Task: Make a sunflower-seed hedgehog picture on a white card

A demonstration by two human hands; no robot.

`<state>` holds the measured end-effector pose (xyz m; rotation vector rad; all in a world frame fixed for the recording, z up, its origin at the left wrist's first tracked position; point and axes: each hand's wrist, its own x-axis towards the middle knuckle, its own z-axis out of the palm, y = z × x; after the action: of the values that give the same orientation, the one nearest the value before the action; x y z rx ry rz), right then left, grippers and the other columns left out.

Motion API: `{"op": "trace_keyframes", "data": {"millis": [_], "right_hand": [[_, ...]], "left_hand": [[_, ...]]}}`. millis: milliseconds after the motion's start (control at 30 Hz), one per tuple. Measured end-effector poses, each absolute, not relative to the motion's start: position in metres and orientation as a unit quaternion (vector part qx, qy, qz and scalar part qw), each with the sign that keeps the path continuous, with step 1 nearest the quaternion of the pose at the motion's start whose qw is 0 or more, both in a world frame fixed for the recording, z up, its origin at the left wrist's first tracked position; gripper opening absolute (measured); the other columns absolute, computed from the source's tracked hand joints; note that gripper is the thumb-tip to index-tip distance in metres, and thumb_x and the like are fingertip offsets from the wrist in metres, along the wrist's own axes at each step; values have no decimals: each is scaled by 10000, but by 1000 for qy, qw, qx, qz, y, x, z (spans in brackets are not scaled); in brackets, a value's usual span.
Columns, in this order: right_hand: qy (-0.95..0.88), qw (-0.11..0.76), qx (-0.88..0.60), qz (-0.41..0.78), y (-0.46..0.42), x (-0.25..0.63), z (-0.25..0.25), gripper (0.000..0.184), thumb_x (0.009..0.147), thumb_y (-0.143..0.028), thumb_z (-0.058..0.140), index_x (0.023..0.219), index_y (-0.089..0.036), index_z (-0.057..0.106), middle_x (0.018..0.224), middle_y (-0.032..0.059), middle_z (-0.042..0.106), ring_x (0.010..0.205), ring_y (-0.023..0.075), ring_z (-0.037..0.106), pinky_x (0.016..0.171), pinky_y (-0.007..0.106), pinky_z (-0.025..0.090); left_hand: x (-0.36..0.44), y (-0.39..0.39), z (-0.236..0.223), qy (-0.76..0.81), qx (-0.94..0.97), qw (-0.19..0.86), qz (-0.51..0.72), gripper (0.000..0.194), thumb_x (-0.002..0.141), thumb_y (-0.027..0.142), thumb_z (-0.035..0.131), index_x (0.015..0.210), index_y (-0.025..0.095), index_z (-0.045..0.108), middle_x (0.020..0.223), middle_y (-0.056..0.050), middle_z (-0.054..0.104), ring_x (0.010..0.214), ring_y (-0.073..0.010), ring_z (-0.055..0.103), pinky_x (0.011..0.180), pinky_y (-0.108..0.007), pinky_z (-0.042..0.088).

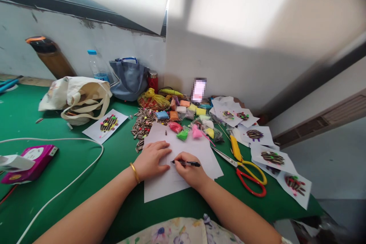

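A white sheet of paper (160, 192) lies on the green table before me, with a few faint lines on it. My left hand (153, 159) rests flat on the sheet's left side, fingers stretched and a gold bangle at the wrist. In my right hand (191, 169) is a black pen (190, 163), its tip touching or just above the paper close to my left fingers. One sunflower seed (166, 132) lies near the sheet's top. Small packets of coloured clay, among them a green packet (182, 134) and a pink packet (196, 131), sit along its far edge.
Sunflower seeds (141, 122) are heaped behind my left hand. Scissors (243, 169) and a yellow utility knife (235, 146) lie to the right, beside several seed-picture cards (273, 157). Another card (105, 125), a cloth bag (77, 93), a white cable (65, 188) and a purple power strip (37, 162) occupy the left.
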<state>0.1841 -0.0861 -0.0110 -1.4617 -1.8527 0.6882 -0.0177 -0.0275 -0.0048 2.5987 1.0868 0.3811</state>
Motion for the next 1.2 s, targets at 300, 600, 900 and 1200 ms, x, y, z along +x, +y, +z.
{"op": "trace_keyframes", "data": {"millis": [300, 600, 900, 1200], "right_hand": [[-713, 329, -562, 261, -87, 184, -9, 97, 837, -185, 549, 816, -211, 640, 771, -8, 654, 730, 148, 589, 677, 259, 425], [-709, 337, -561, 263, -87, 185, -10, 95, 842, -194, 542, 811, -205, 631, 765, -3, 653, 721, 149, 584, 664, 254, 425], [-712, 333, -560, 261, -88, 183, -9, 112, 841, -192, 539, 829, -216, 648, 774, 2, 660, 726, 155, 587, 668, 260, 436], [-714, 330, -560, 260, -87, 183, -6, 107, 839, -187, 539, 819, -215, 641, 764, -9, 647, 726, 148, 585, 673, 255, 430]], "left_hand": [[-18, -27, -6, 377, 905, 146, 128, 558, 718, 408, 705, 1253, 284, 607, 1411, -59, 527, 1322, -301, 436, 1078, -479, 331], [-19, -26, -7, 373, 905, 151, 140, 561, 714, 408, 709, 1253, 287, 609, 1402, -59, 534, 1316, -306, 441, 1081, -477, 331], [-19, -27, -7, 373, 902, 159, 147, 553, 709, 398, 710, 1241, 277, 621, 1394, -65, 540, 1310, -312, 447, 1089, -471, 329], [-18, -27, -6, 373, 903, 156, 145, 556, 709, 394, 710, 1246, 284, 616, 1399, -58, 536, 1313, -312, 443, 1087, -469, 333]]}}
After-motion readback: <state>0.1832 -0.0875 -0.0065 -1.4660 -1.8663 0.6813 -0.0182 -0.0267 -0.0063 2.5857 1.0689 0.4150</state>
